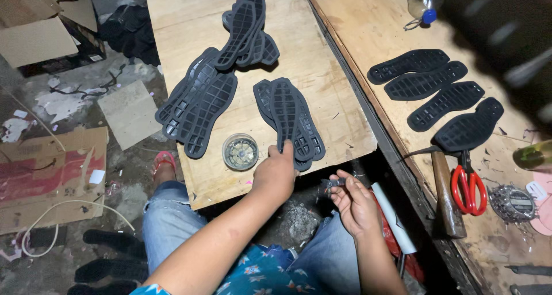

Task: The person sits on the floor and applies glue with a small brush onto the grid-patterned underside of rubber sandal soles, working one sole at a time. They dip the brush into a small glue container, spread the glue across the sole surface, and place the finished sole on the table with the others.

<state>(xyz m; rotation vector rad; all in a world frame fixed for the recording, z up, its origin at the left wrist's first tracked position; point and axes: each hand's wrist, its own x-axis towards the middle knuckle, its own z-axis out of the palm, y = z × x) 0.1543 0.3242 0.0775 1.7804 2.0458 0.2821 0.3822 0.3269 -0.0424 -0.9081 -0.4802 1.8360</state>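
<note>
Gripping the near end of a black shoe sole (289, 120), the left hand (276, 171) reaches forward over the plywood tabletop (322, 82) edge, forearm extended, fingers closed on the sole's lower tip. Sole lies flat atop a small stack, long axis running away from the person, tilted slightly left at the far end. Right hand (353, 200) held lower, off the tabletop, palm inward, fingers pinching a small dark piece (333, 182). Round clear tin (240, 152) sits just left of the stack.

The small dark piece (334, 182) in the right hand (353, 206) is too blurred to identify; the bottle (418, 2) is cut off at the top edge.
</note>
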